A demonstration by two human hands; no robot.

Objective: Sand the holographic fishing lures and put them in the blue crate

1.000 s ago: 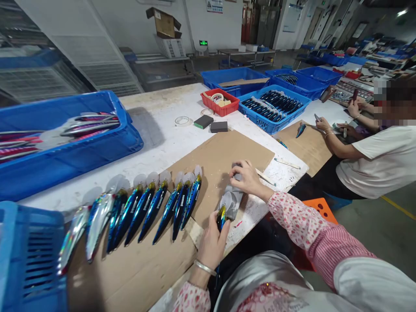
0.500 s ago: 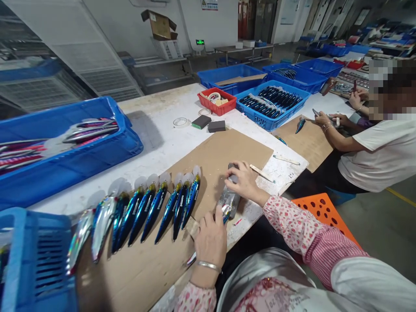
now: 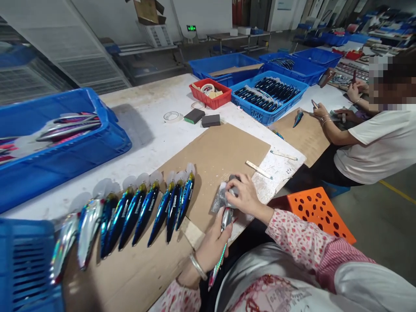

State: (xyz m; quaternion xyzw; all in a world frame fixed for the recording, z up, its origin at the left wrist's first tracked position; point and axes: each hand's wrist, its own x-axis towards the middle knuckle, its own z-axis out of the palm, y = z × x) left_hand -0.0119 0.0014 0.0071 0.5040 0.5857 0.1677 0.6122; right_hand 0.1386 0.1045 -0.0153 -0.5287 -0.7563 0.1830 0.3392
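The left hand (image 3: 211, 248) grips the fishing lure (image 3: 227, 218), now turned from blue back to silver side, which faces up. Right hand (image 3: 244, 196) bends its fingers near the front; their grip I cannot tell.

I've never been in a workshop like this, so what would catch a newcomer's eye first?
Probably the row of shiny fish-shaped lures, mostly blue, fanned out on the cardboard in front of the person. Next, the bright orange piece full of holes, below the table edge on the right. Then the left hand, with its silvery bangle, gripping another lure.
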